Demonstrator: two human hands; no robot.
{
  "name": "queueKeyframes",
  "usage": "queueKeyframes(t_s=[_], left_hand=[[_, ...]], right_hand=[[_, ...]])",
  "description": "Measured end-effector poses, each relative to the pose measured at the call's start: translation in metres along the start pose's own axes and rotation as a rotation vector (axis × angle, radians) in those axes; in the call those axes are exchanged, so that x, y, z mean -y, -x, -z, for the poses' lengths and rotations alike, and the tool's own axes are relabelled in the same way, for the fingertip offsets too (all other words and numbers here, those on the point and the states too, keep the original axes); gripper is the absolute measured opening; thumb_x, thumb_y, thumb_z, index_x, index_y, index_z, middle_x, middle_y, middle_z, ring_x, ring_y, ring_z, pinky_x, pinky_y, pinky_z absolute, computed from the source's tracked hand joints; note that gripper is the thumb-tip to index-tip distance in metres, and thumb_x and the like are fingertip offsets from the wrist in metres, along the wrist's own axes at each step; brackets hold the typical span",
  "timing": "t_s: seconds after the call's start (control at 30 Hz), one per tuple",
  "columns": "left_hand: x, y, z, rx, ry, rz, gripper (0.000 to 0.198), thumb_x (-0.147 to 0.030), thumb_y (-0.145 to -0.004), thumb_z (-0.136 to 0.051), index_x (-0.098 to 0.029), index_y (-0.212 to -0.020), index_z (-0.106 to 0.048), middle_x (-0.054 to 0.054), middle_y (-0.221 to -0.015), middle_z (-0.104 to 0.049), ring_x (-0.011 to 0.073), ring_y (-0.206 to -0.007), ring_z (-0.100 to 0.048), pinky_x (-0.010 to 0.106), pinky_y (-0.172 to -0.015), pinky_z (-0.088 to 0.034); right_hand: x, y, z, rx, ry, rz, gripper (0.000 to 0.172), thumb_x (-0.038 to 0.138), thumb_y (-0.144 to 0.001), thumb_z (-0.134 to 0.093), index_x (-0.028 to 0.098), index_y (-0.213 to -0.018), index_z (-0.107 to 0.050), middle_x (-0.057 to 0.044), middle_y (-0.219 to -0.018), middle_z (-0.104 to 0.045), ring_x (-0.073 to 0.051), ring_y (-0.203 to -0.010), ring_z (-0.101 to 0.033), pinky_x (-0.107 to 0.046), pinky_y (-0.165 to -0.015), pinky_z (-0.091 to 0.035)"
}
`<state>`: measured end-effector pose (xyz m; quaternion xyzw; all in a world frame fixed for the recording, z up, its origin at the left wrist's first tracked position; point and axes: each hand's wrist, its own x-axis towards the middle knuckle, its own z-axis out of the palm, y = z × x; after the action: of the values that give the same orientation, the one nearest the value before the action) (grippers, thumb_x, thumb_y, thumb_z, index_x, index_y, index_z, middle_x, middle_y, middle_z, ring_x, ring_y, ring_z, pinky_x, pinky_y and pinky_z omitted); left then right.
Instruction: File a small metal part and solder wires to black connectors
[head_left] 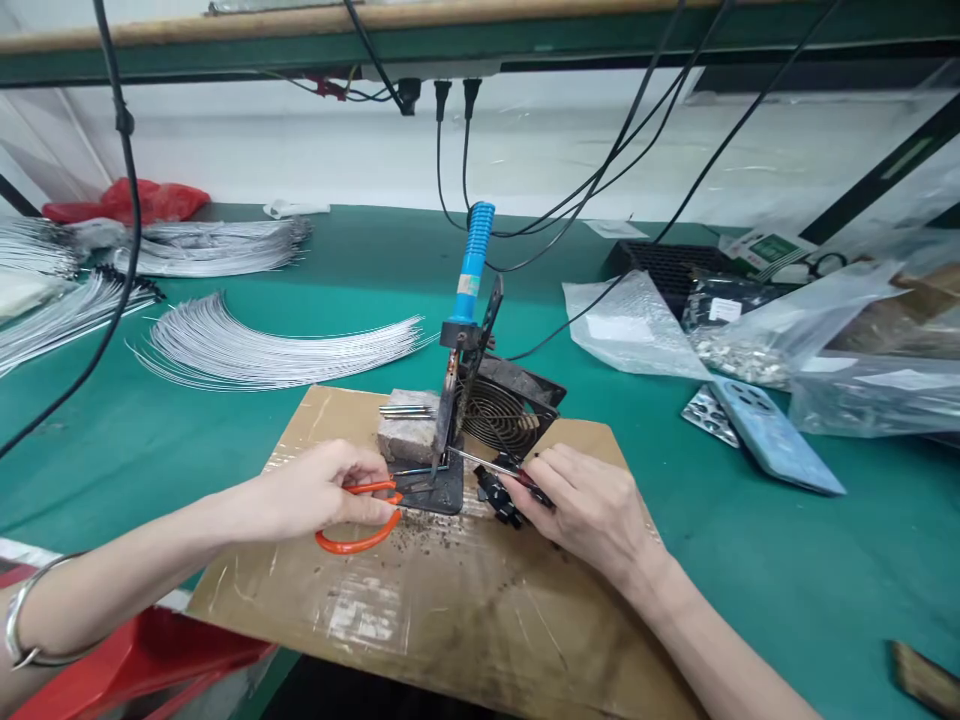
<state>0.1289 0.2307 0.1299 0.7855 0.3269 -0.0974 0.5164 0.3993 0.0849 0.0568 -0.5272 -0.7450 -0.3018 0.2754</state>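
My left hand (341,490) is closed around a pair of orange-handled scissors (360,546), blades toward the base of a soldering iron stand (448,490). A short thin metal rod lies by the blades; whether my fingers touch it I cannot tell. In my right hand (577,500) is a screwdriver (487,463) with a thin metal shaft and dark handle. Its tip reaches the stand, close to the lower end of the blue-handled soldering iron (472,265), which is held upright. Small black parts (499,495) lie beside my right fingers.
Brown cardboard (465,620) covers the work spot. Behind the stand are a grey block (405,435) with metal rods and a black fan (506,405). White wires (285,345) lie left; plastic bags (630,325) and a blue phone (776,435) lie right. Black cables hang overhead.
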Motion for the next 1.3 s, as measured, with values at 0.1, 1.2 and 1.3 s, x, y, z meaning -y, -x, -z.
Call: queueKeyframes(t_s=[0.1, 1.2, 1.3], left_hand=[[0.003, 0.000, -0.002, 0.000, -0.008, -0.011, 0.031, -0.044, -0.089, -0.067, -0.019, -0.076, -0.051, -0.005, -0.072, -0.040, 0.0134, -0.067, -0.036, 0.027, -0.061, -0.024], [-0.011, -0.001, -0.004, -0.156, -0.986, -0.006, 0.013, -0.023, -0.096, -0.054, -0.020, -0.094, -0.066, 0.012, -0.092, -0.078, 0.0309, -0.086, -0.075, 0.035, -0.068, -0.047], [-0.005, 0.009, -0.001, -0.171, -0.943, -0.001, 0.015, -0.027, -0.097, -0.054, -0.020, -0.090, -0.065, 0.010, -0.089, -0.077, 0.0285, -0.082, -0.073, 0.033, -0.065, -0.044]], right_hand=[[0.001, 0.001, -0.001, -0.009, -0.031, -0.019, 0.041, 0.028, -0.107, -0.057, 0.019, -0.067, -0.057, 0.000, -0.060, -0.053, -0.015, -0.055, -0.048, -0.032, -0.055, -0.033], [-0.041, 0.019, 0.019, -0.338, 0.083, -0.445, 0.034, 0.032, -0.100, -0.065, 0.019, -0.069, -0.064, 0.000, -0.057, -0.063, -0.012, -0.048, -0.055, -0.026, -0.050, -0.036], [-0.044, 0.022, 0.017, -0.336, 0.074, -0.478, 0.035, 0.034, -0.098, -0.066, 0.019, -0.066, -0.063, 0.000, -0.056, -0.061, -0.011, -0.048, -0.053, -0.027, -0.050, -0.035]])
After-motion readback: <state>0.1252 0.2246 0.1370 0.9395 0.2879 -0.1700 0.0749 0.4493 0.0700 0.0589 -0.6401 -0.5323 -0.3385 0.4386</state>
